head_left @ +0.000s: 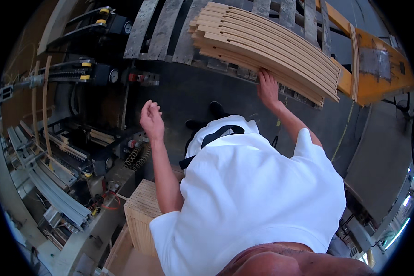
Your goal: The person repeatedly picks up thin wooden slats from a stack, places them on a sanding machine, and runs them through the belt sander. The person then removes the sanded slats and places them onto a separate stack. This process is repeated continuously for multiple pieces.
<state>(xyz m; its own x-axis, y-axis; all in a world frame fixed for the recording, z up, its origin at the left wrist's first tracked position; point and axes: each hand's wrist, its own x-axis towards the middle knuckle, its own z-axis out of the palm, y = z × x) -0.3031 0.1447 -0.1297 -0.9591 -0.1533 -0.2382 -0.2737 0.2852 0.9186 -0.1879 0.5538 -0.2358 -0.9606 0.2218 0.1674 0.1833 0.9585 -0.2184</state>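
A stack of long, pale wooden slats (267, 43) with slots near their ends lies ahead of me and to the right. My right hand (267, 88) reaches to its near edge, the outstretched fingertips touching the lowest slats. I cannot see a slat enclosed in that hand. Out to the left, my left hand (152, 122) is raised over the dark floor, its fingers loosely curled together. Nothing shows in it, and it touches nothing. The machine with its round gauges stands nearest to it.
The slats rest on a worn grey wooden pallet (184, 41). Beyond their right end is a yellow metal frame (377, 69). A black machine with a pressure gauge (113, 75) and coiled hoses (135, 158) runs along my left. A block of stacked wooden pieces (140, 211) stands by my left elbow.
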